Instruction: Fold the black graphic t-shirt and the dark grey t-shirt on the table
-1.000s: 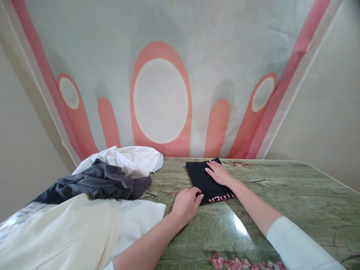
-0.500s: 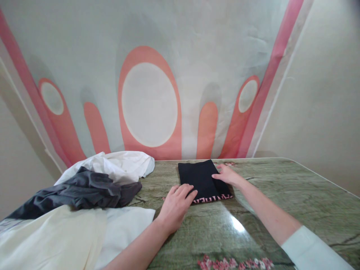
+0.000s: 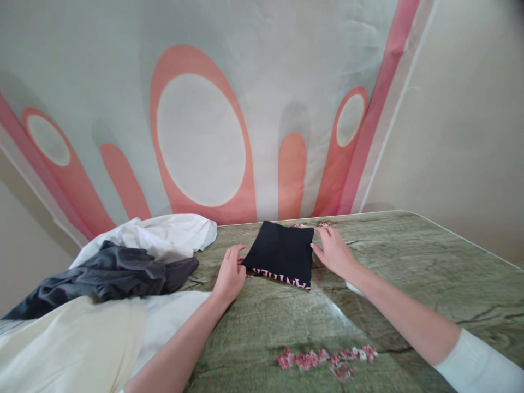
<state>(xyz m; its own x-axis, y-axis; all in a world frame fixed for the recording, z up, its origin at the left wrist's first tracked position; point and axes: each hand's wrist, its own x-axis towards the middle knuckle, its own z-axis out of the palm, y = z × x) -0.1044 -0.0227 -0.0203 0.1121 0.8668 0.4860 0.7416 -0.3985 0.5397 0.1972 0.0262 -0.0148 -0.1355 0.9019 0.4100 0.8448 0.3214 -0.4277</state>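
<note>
A folded black garment (image 3: 281,253) with pink lettering along its near edge lies on the green marble-patterned table (image 3: 409,273), near the far edge. My left hand (image 3: 229,274) rests at its left edge, fingers stretched out and touching the cloth. My right hand (image 3: 334,252) lies at its right edge, fingers extended against the fabric. Neither hand grips anything.
A heap of clothes fills the left side: a white garment (image 3: 164,236), a dark grey one (image 3: 110,273) and a cream one (image 3: 69,344) nearest me. A pink flower print (image 3: 323,357) marks the table's front. A wall hanging with orange ovals stands behind.
Both hands slid off the top of the black garment to its left and right edges. The garment has turned slightly and sits a little further left.
</note>
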